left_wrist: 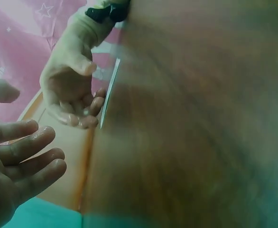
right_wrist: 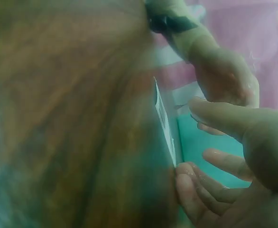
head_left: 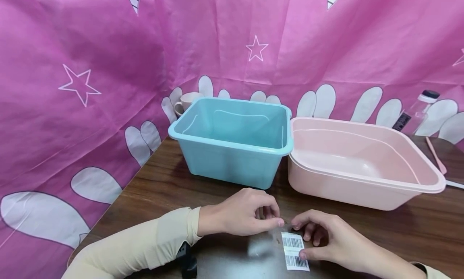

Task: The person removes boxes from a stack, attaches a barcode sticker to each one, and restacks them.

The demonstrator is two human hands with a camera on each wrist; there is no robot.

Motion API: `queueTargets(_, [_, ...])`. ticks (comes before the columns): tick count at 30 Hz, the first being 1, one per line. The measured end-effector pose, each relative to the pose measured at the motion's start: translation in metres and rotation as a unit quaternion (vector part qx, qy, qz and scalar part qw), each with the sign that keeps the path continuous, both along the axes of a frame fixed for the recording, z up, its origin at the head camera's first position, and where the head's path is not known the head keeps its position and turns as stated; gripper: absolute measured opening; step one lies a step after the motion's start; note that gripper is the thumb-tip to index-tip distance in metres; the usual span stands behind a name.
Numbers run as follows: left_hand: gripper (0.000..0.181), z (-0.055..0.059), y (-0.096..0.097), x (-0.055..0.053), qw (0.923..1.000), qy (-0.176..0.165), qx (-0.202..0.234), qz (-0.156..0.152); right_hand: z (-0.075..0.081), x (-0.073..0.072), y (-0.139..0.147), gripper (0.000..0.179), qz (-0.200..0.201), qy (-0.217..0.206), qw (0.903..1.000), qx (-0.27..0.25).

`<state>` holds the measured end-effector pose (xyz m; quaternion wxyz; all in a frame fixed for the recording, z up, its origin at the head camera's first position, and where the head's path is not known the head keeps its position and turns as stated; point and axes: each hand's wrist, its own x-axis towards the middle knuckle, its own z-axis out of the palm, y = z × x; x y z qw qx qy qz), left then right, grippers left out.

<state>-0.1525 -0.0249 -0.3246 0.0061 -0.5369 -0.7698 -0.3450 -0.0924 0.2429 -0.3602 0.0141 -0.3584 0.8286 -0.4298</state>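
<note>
A white label with printed barcodes [head_left: 295,251] lies on the dark wood table between the two hands. Around its upper left there is a glossy, see-through patch, perhaps clear film; its outline is hard to make out. My left hand [head_left: 243,214] is just above and left of the label, thumb pointing towards it, fingers loosely bent. In the left wrist view its thumb and fingers stand apart with nothing between them. My right hand [head_left: 333,240] is at the label's right side, fingertips at its edge. The right wrist view shows the label [right_wrist: 164,126] edge-on near those loosely bent fingers.
Behind the hands stand a blue bin [head_left: 232,162] and, to its right, a pink basin [head_left: 348,190]. A mug [head_left: 188,98] is partly hidden behind the bin. At the far right are a clear bottle with a black cap [head_left: 417,112] and a pink utensil [head_left: 436,156].
</note>
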Motion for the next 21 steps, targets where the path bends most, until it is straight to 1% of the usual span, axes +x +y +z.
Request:
queueTargets(3, [0.008, -0.001, 0.002, 0.002, 0.999, -0.043, -0.011, -0.003, -0.001, -0.002, 0.001, 0.047, -0.003, 0.004, 1.0, 0.001])
queueTargets(5, [0.007, -0.002, 0.003, 0.002, 0.996, -0.086, -0.02, -0.004, -0.003, -0.002, 0.0, 0.048, -0.008, 0.006, 0.9999, 0.004])
queueTargets(6, [0.007, -0.003, 0.003, 0.003, 0.9932, -0.113, -0.025, -0.004, -0.003, -0.002, 0.0, 0.049, -0.012, 0.009, 0.9999, 0.005])
queueTargets(7, [0.007, -0.004, 0.004, 0.004, 0.9891, -0.144, -0.027, -0.003, -0.004, -0.002, 0.0, 0.049, -0.015, 0.013, 0.9998, 0.007])
queueTargets(9, [0.005, -0.007, 0.006, 0.005, 0.9766, -0.213, -0.027, -0.002, -0.006, -0.002, 0.0, 0.05, -0.022, 0.018, 0.9995, 0.012])
queueTargets(11, [0.005, -0.01, 0.007, 0.006, 0.9608, -0.276, -0.024, -0.001, -0.007, -0.002, -0.001, 0.051, -0.027, 0.021, 0.9993, 0.017])
queueTargets(13, [0.004, -0.012, 0.008, 0.006, 0.9448, -0.327, -0.017, -0.001, -0.008, -0.001, -0.001, 0.051, -0.032, 0.026, 0.9989, 0.022])
queueTargets(14, [0.004, -0.013, 0.009, 0.007, 0.938, -0.346, -0.014, -0.001, -0.008, -0.001, -0.002, 0.051, -0.033, 0.028, 0.9987, 0.024])
queueTargets(15, [0.004, -0.014, 0.009, 0.007, 0.9329, -0.36, -0.011, -0.004, -0.008, -0.001, -0.002, 0.051, -0.035, 0.031, 0.9986, 0.026])
queueTargets(17, [0.004, -0.015, 0.009, 0.007, 0.9249, -0.38, -0.006, -0.006, -0.008, 0.0, -0.002, 0.051, -0.037, 0.037, 0.9982, 0.029])
queueTargets(21, [0.005, -0.016, 0.01, 0.007, 0.9148, -0.404, -0.001, -0.01, -0.007, 0.0, -0.002, 0.051, -0.038, 0.046, 0.9977, 0.033])
